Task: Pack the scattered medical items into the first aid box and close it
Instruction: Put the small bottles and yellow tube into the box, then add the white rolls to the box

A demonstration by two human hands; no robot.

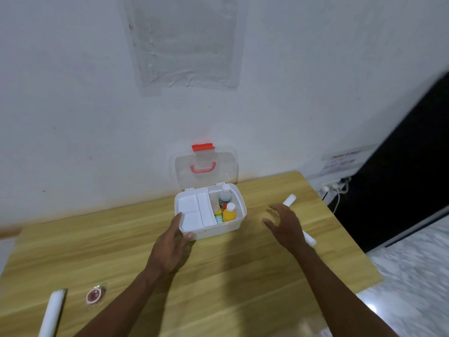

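Note:
The white first aid box [239,203] stands open on the wooden table [121,239], its clear lid [206,164] with a red latch leaning back against the wall. Inside, a white tray fills the left part, and a grey bottle [224,195], a yellow bottle [229,212] and small packets stand on the right. My left hand [173,244] rests against the box's front left corner, thumb touching its wall. My right hand [284,224] hovers open to the right of the box, above a white roll [309,239]. Another white roll [289,200] lies beyond it.
A long white roll [52,312] and a small red-cored tape roll in clear wrap [95,296] lie near the table's front left. The white wall runs behind the table. A power strip with cables [334,187] sits off the table's right rear corner.

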